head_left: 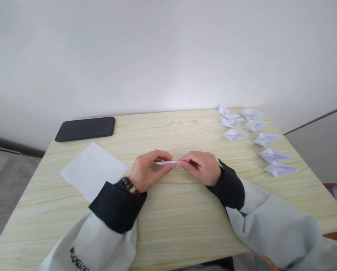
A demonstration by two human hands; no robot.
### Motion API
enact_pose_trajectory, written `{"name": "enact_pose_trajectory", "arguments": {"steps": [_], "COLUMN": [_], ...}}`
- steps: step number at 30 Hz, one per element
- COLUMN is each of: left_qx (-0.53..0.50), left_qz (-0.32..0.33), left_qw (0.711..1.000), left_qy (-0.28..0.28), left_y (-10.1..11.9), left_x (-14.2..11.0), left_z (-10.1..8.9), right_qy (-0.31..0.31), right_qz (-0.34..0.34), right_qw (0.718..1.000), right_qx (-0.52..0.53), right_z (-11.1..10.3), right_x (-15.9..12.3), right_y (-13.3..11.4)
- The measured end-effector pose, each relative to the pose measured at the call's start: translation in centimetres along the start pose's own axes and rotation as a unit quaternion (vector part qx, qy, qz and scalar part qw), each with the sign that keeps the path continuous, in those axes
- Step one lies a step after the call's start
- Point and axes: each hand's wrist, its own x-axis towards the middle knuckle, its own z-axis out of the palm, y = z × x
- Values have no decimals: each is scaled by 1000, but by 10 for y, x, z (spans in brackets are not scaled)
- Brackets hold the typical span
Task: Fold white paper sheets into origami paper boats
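Observation:
A narrow folded piece of white paper (167, 163) is pinched between both my hands at the middle of the light wooden table (185, 210). My left hand (148, 171) grips its left end with curled fingers, a dark bead bracelet on the wrist. My right hand (202, 167) pinches its right end. Both hands rest close to the tabletop.
A flat white sheet (93, 170) lies left of my left arm. A black phone (85, 128) sits at the back left corner. Several folded white paper boats (266, 139) are spread along the table's right side. A white wall stands behind the table.

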Motion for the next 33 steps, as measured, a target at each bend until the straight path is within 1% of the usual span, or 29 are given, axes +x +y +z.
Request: {"name": "enact_pose_trajectory", "arguments": {"steps": [2, 5, 7, 13, 16, 20, 23, 27, 33], "left_qx": [16, 12, 12, 42, 50, 54, 54, 56, 65], "left_qz": [35, 80, 90, 60, 50, 44, 43, 39, 28], "left_qw": [999, 997, 996, 997, 997, 997, 997, 997, 997], "left_qy": [-7, -10, -13, 2, 11, 21, 24, 27, 32], "left_y": [0, 0, 1, 4, 3, 2, 2, 3, 2], "left_x": [1, 2, 3, 2, 2, 2, 1, 1, 2], "left_z": [0, -1, -1, -2, -3, -3, -3, -4, -5], "right_qy": [-2, 1, -2, -41, -54, -38, -14, 11, -1], "right_qz": [-8, -17, -23, -29, -2, 53, 71, 69, 40], "right_qw": [1000, 1000, 1000, 999, 998, 997, 996, 997, 999], "right_qx": [-2, -5, -1, 18, 22, 37, 47, 30, 11], "right_z": [1, 2, 2, 2, 1, 0, 0, 0, -2], "right_x": [-1, -1, -1, -1, -1, -2, -2, -2, -2], "right_y": [0, 0, 0, 2, 1, -2, -4, -4, -2]}}
